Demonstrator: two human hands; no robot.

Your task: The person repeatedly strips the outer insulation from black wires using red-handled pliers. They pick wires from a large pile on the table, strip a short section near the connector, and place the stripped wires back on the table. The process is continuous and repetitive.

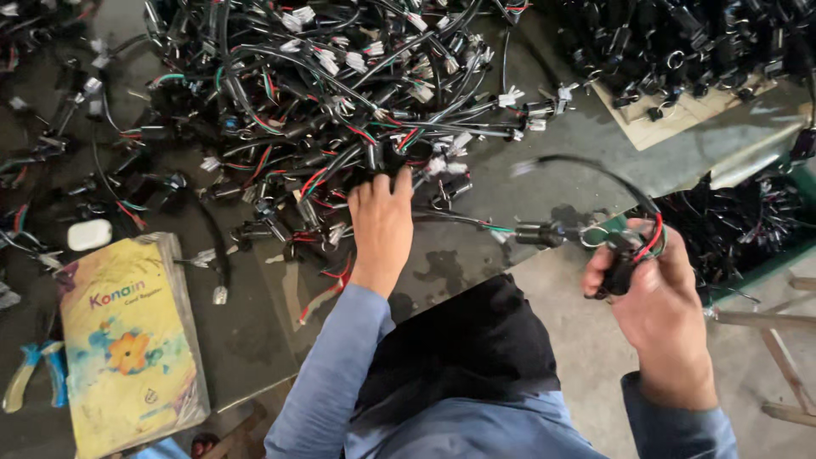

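Observation:
A big tangled pile of black wire harnesses (323, 93) with red and green wires and white connectors covers the dark table. My left hand (382, 225) reaches into the pile's near edge and grips a black part of one harness. My right hand (653, 293) is raised at the right and is closed on a black switch piece (623, 263) with red and green wires. A black cable (586, 166) loops up from it, and a cylindrical connector with a metal ring (544, 234) hangs beside it.
A yellow book in plastic wrap (127, 340) lies at the left, with blue-handled pliers (34, 374) beside it and a small white case (89, 235) above. More black parts fill a cardboard sheet (680, 119) and a green bin (748, 229) at the right.

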